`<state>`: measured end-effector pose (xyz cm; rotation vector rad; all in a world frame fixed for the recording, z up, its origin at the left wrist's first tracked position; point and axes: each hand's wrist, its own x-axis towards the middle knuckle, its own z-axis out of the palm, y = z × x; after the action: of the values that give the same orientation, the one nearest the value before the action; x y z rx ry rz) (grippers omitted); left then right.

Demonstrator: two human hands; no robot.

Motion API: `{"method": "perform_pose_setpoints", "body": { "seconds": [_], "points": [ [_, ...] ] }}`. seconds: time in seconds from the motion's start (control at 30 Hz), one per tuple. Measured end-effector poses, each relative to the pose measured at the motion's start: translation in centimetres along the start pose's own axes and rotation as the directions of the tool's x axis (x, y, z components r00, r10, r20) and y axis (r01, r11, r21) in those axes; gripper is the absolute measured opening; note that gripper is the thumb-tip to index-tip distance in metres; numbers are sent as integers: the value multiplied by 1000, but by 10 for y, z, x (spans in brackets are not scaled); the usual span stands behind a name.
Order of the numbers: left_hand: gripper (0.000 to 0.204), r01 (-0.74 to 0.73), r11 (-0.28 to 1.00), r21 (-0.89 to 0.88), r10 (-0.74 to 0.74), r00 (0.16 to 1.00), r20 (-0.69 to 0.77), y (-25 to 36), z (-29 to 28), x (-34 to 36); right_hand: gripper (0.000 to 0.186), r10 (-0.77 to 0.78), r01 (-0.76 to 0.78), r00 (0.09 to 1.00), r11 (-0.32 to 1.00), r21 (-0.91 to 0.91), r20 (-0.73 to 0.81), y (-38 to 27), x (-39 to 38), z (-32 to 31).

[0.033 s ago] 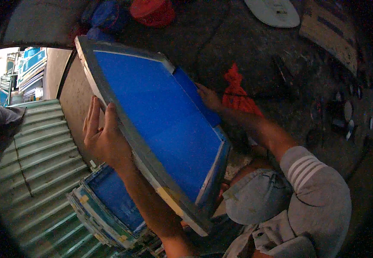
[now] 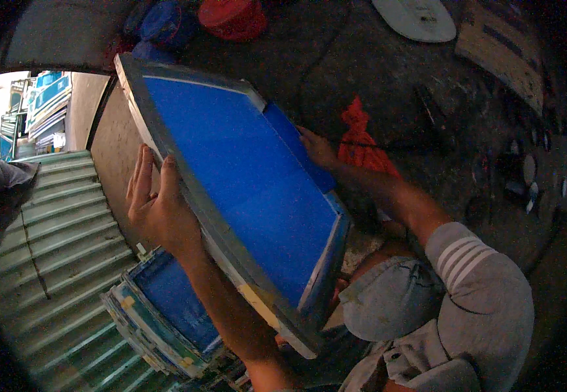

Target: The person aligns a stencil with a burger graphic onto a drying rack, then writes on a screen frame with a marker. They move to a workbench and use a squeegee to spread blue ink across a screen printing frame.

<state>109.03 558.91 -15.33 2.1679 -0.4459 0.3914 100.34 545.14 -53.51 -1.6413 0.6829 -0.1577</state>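
Note:
A large screen-printing frame (image 2: 231, 251) with grey and pale worn rails and a bright blue mesh (image 2: 237, 173) stands tilted before me. My left hand (image 2: 159, 199) holds its left rail, fingers stretched up along the edge. On the far right side, my right hand (image 2: 319, 149) grips a long blue strip (image 2: 293, 134) that lies against the frame's edge; its kind is unclear. The underside of the frame and part of my right fingers are hidden.
Below my left arm sits a stack of blue-meshed frames (image 2: 172, 307) by a corrugated metal sheet (image 2: 67, 222). Red (image 2: 232, 18) and blue tubs (image 2: 160, 23) stand at the back. An orange-red bag (image 2: 362, 144) lies on the dark floor, with a white oval object (image 2: 417, 16) at the back right.

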Motion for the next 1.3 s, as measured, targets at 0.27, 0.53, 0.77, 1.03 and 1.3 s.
{"method": "perform_pose_setpoints", "body": {
  "seconds": [0.27, 0.53, 0.77, 1.03, 1.3],
  "points": [
    [43, 42, 999, 9, -42, 999, 8, 15, 2, -1, 46, -17, 11, 998, 994, -108, -58, 9, 7, 7],
    [43, 51, 998, -33, -50, 998, 25, 14, 1, -2, 45, -64, 61, 997, 994, -91, -32, 9, 4, 3],
    [42, 36, 999, -16, -36, 999, 31, 8, 1, -1, 43, -16, 16, 1000, 1000, -21, 5, -13, -1, -8],
    [40, 17, 1000, 6, -18, 999, 29, 5, 4, 2, 41, -30, 24, 999, 980, 197, 30, -47, -18, -10],
    [33, 39, 998, 46, -40, 999, 32, 9, 2, 6, 40, 5, -56, 993, 901, 431, 117, -163, -59, -25]
  ]
}}
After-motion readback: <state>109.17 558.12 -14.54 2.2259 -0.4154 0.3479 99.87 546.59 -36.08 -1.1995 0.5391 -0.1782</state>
